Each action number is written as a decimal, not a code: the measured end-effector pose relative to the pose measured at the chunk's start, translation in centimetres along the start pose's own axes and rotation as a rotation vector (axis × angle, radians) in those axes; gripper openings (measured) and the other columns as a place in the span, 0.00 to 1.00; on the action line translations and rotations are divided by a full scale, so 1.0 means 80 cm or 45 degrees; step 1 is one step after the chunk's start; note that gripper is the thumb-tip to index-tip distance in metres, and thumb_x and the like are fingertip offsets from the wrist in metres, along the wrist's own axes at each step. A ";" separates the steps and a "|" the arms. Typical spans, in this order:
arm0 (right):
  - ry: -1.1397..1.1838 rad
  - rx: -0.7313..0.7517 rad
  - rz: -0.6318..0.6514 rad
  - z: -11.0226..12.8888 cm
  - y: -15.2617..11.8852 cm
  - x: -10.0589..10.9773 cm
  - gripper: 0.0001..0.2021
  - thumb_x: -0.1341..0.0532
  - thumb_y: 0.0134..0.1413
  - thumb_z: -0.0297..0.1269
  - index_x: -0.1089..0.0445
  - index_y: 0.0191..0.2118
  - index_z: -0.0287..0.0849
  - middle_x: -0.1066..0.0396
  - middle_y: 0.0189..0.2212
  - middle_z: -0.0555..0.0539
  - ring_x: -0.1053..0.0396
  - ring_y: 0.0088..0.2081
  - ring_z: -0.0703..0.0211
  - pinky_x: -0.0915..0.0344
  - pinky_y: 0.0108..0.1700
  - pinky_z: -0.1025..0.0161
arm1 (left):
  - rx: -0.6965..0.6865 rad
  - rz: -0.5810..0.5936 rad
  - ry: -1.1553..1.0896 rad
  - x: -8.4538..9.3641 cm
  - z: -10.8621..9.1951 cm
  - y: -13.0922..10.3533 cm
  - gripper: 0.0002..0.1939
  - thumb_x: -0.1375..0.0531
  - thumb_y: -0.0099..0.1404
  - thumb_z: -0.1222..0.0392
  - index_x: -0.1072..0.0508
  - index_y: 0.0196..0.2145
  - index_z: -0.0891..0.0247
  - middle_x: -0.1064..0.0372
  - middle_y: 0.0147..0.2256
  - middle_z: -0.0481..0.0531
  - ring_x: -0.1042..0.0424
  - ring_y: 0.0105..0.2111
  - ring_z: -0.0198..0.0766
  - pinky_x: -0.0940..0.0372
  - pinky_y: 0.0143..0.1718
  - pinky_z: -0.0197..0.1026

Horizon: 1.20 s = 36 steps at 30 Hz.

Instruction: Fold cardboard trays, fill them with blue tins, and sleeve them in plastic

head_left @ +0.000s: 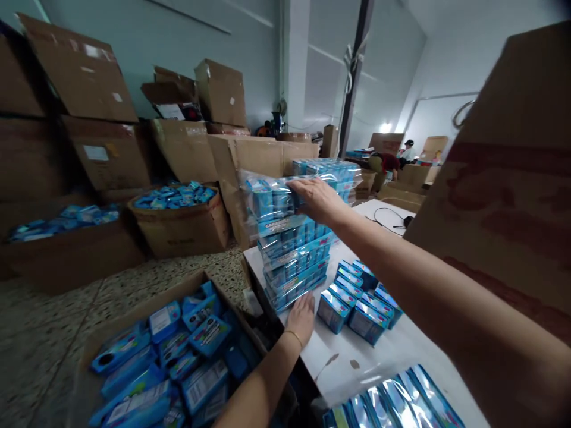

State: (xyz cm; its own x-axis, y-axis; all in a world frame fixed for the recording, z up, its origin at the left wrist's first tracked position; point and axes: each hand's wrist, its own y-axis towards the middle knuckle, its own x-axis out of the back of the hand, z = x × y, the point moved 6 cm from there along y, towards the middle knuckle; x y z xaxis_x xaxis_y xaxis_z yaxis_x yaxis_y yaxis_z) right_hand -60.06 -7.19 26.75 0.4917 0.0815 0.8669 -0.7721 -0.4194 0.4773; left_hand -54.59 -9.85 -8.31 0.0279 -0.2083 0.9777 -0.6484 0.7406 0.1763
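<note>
A stack of clear-wrapped trays of small blue boxes stands on the white table. My right hand reaches across to its top pack, fingers stretched out over the crinkled wrap. Low at the base of the stack is my left hand, flat with its fingers toward the bottom tray; a thin band circles the wrist. Just right of that hand, loose blue boxes stand in short rows on the table. Nearest me lies another group of blue boxes with clear film about it.
An open carton of jumbled blue boxes stands below the table's left edge. More filled cartons and stacked brown cartons line the left. A tall cardboard panel rises at the right. A person bends over in the background.
</note>
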 end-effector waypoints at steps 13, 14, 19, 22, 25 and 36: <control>-0.041 0.006 -0.045 -0.013 0.068 -0.046 0.19 0.37 0.42 0.29 0.38 0.43 0.41 0.34 0.43 0.44 0.37 0.45 0.50 0.43 0.45 0.53 | 0.074 0.024 -0.043 -0.004 0.085 0.049 0.25 0.57 0.63 0.54 0.43 0.54 0.72 0.49 0.57 0.58 0.52 0.58 0.40 0.54 0.57 0.43; -0.052 -0.009 -0.030 -0.015 0.078 -0.052 0.19 0.37 0.42 0.28 0.38 0.44 0.41 0.34 0.43 0.44 0.37 0.45 0.50 0.43 0.45 0.54 | 0.056 0.029 -0.033 -0.003 0.094 0.053 0.25 0.57 0.63 0.54 0.43 0.54 0.72 0.49 0.57 0.58 0.52 0.58 0.41 0.54 0.57 0.44; -0.092 -0.036 -0.021 -0.027 0.117 -0.078 0.20 0.37 0.43 0.29 0.39 0.45 0.41 0.35 0.44 0.45 0.36 0.44 0.51 0.43 0.45 0.54 | 0.012 -0.006 -0.006 -0.001 0.127 0.070 0.25 0.56 0.63 0.54 0.43 0.54 0.72 0.49 0.57 0.59 0.52 0.58 0.41 0.55 0.57 0.44; -0.116 -0.034 -0.032 -0.035 0.133 -0.092 0.20 0.38 0.44 0.32 0.40 0.45 0.43 0.35 0.44 0.47 0.36 0.45 0.52 0.43 0.46 0.54 | -0.005 -0.017 -0.002 -0.002 0.140 0.081 0.25 0.56 0.63 0.54 0.42 0.53 0.71 0.48 0.56 0.60 0.51 0.57 0.42 0.54 0.57 0.45; -0.146 -0.045 -0.029 -0.042 0.143 -0.101 0.19 0.38 0.45 0.33 0.40 0.45 0.43 0.35 0.44 0.47 0.37 0.45 0.51 0.42 0.46 0.55 | -0.032 -0.019 -0.004 -0.002 0.151 0.089 0.26 0.55 0.62 0.52 0.42 0.53 0.71 0.48 0.56 0.60 0.51 0.57 0.42 0.55 0.57 0.45; -0.139 -0.016 -0.034 -0.047 0.171 -0.116 0.14 0.45 0.52 0.36 0.39 0.44 0.38 0.35 0.42 0.47 0.38 0.48 0.48 0.44 0.47 0.54 | 0.105 -0.012 -0.067 -0.007 0.166 0.107 0.30 0.56 0.62 0.47 0.44 0.54 0.73 0.50 0.57 0.60 0.52 0.58 0.43 0.56 0.58 0.47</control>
State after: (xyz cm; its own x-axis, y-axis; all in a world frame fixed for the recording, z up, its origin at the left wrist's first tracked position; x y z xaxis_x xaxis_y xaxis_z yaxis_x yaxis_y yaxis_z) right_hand -76.69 -10.30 25.80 0.5522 -0.0067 0.8337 -0.7629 -0.4073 0.5021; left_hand -70.29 -11.90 -8.84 -0.0044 -0.2499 0.9683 -0.7087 0.6839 0.1733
